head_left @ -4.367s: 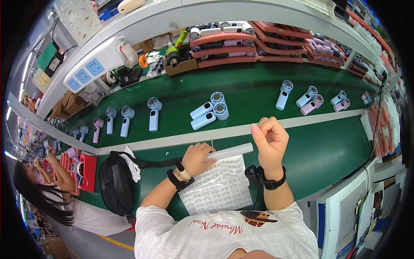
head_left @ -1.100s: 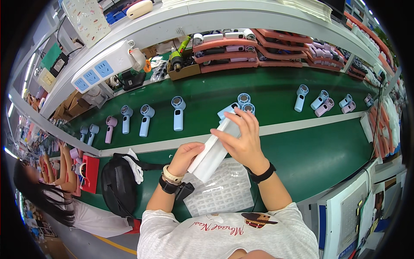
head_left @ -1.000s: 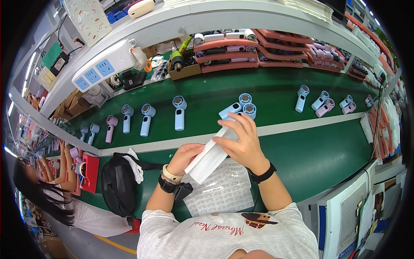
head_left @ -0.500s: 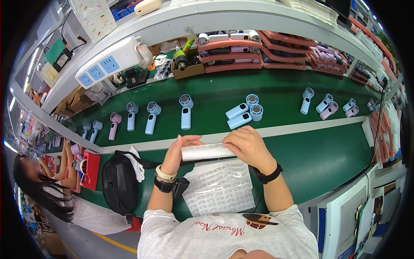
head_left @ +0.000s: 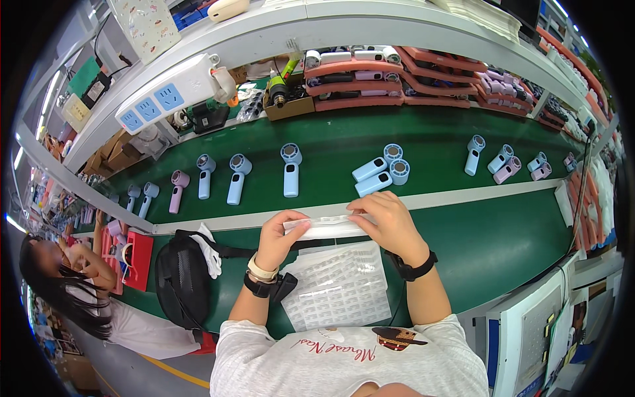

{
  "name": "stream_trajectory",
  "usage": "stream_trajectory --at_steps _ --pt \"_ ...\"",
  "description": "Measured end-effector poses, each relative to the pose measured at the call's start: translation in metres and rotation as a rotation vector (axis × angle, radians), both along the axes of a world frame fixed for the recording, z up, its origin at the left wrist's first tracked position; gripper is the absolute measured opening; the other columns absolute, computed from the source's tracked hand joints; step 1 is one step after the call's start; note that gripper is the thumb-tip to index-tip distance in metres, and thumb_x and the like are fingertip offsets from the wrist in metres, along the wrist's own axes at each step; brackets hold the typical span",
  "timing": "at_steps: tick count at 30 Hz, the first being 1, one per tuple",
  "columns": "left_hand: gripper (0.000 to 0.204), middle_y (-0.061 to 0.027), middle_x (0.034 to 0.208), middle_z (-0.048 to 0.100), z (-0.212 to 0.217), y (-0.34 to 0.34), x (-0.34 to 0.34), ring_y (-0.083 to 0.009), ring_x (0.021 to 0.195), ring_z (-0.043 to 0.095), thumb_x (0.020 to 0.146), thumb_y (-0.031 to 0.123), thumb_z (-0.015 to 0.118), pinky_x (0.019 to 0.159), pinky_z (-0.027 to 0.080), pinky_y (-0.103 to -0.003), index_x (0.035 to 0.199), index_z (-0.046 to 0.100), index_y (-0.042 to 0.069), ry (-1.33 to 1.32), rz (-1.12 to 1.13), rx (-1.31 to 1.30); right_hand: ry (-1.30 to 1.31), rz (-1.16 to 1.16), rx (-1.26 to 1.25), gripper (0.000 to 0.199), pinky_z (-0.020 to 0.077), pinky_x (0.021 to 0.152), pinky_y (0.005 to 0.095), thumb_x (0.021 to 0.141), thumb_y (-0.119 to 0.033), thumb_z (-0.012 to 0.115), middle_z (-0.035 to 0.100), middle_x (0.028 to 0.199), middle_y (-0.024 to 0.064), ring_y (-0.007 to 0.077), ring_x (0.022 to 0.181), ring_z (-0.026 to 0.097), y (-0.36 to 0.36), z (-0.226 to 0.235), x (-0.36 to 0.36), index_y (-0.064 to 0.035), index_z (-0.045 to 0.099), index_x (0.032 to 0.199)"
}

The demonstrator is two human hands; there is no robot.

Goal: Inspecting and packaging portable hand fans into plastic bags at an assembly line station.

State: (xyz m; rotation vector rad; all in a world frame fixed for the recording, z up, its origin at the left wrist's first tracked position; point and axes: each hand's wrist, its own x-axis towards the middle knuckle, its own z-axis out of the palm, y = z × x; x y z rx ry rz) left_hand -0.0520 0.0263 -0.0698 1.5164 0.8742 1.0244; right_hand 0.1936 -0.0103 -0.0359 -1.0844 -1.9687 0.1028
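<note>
Between my two hands, above the near edge of the white rail, a curled white label sheet (head_left: 325, 229) is held crosswise. My left hand (head_left: 280, 233) pinches its left end, thumb on the near side. My right hand (head_left: 389, 221) grips the right end between thumb and fingers. Below them on the green bench lies a stack of translucent label sheets (head_left: 340, 284) with rows of small print. Beyond the rail, a blue handheld fan (head_left: 290, 177) and two more blue fans (head_left: 381, 172) lie on the green belt.
More blue and lilac fans lie along the belt (head_left: 436, 132). A black bag (head_left: 184, 281) sits left of the label sheets. Pink trays of fans (head_left: 357, 85) are stacked at the back. A power strip (head_left: 165, 96) hangs upper left. A co-worker (head_left: 79, 291) sits at far left.
The fans have shifted slightly right along the belt. My left fingers, stretched beside the sheet before, now pinch its end. The sheet has tilted, and faint print shows along its upper edge.
</note>
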Motion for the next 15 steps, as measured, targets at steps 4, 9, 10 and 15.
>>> stream_trajectory --at_steps 4,9,10,15 --pt "0.009 -0.0012 0.085 0.063 -0.001 -0.001 0.001 -0.0069 0.077 0.055 0.084 0.005 0.066 0.07 0.044 -0.021 0.09 0.063 0.0 -0.057 0.059 -0.02 0.042 -0.004 -0.043 0.008 0.0428 0.073 0.0325 0.076 -0.009 0.069 0.064 0.078 0.0035 0.0218 0.074 0.059 0.0 -0.001 0.001 -0.0067 0.063 0.08" --pt "0.007 0.0003 0.08 0.063 -0.001 0.001 0.0 -0.0058 0.072 0.054 0.085 0.007 0.066 0.067 0.042 -0.02 0.087 0.063 0.001 -0.067 0.108 -0.025 0.039 0.062 -0.029 0.009 0.0424 0.076 0.0325 0.077 -0.013 0.069 0.063 0.079 0.0033 0.0215 0.077 0.059 0.002 0.003 0.003 -0.0071 0.063 0.079" --pt "0.007 0.0004 0.079 0.063 -0.001 0.001 0.0 -0.0055 0.072 0.054 0.085 0.008 0.066 0.066 0.042 -0.02 0.086 0.063 0.001 -0.069 0.116 -0.033 0.054 0.087 -0.029 0.009 0.0421 0.077 0.0327 0.076 -0.013 0.07 0.063 0.081 0.0032 0.0216 0.078 0.058 0.001 0.005 0.002 -0.007 0.063 0.079" --pt "0.008 0.0003 0.079 0.063 -0.004 0.003 0.001 -0.0054 0.071 0.054 0.085 0.008 0.066 0.065 0.042 -0.02 0.086 0.063 0.001 -0.101 0.146 -0.034 0.123 0.047 0.023 0.01 0.0398 0.08 0.0328 0.076 -0.011 0.071 0.065 0.085 0.0027 0.0216 0.083 0.057 -0.002 0.012 0.003 -0.0073 0.066 0.083"
